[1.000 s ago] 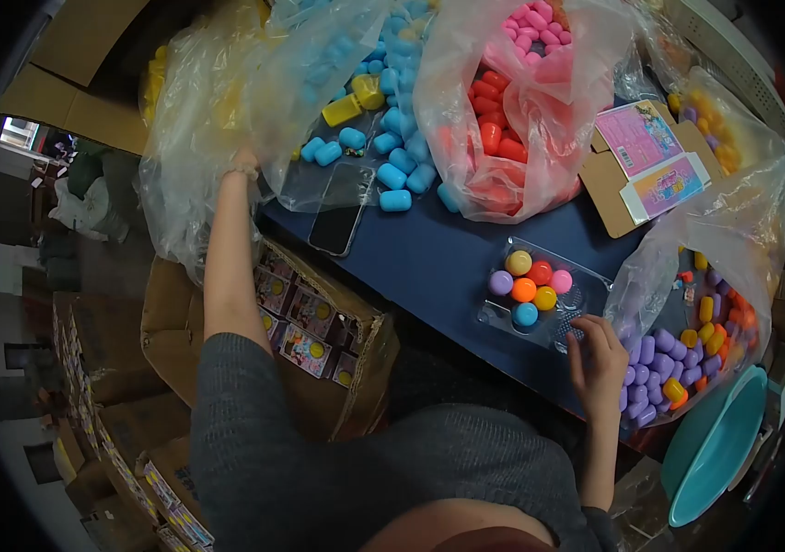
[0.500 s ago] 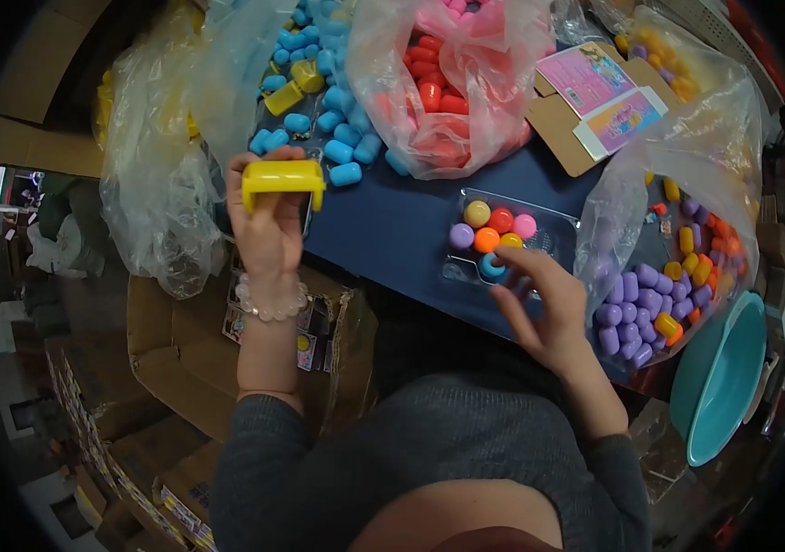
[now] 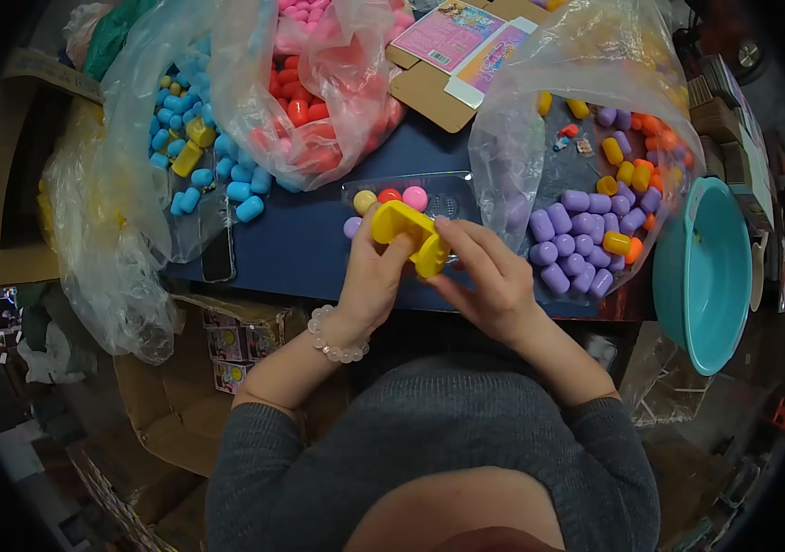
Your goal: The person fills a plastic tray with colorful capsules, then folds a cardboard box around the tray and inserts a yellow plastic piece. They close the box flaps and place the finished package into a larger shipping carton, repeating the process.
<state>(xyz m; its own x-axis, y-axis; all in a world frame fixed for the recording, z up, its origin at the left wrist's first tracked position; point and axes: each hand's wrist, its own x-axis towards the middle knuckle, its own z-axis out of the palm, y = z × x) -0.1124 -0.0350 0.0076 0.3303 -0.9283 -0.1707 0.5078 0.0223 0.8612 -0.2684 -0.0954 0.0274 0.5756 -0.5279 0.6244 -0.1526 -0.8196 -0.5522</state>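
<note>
My left hand [image 3: 367, 283] grips a yellow plastic piece [image 3: 398, 221], a hollow shape with raised side walls, held over the table's front edge. At the piece's right end, the fingers of my right hand [image 3: 500, 293] close on it from above and below. Behind it lies a clear plastic tray [image 3: 459, 180]. Pale yellow, red, pink and purple balls [image 3: 415, 198] show in the tray; its front part is hidden by my hands and the yellow piece.
Clear bags hold blue capsules [image 3: 240, 191], red capsules [image 3: 298, 112] and purple capsules [image 3: 575, 201] with orange ones. A flattened printed box [image 3: 438, 57] lies at the back. A turquoise basin [image 3: 704, 276] stands right; a phone [image 3: 219, 260] lies left; an open carton [image 3: 167, 396] sits below.
My left hand has brought the yellow piece right and down, in front of the tray. My right hand has left the balls and taken hold of the piece. The view has shifted right.
</note>
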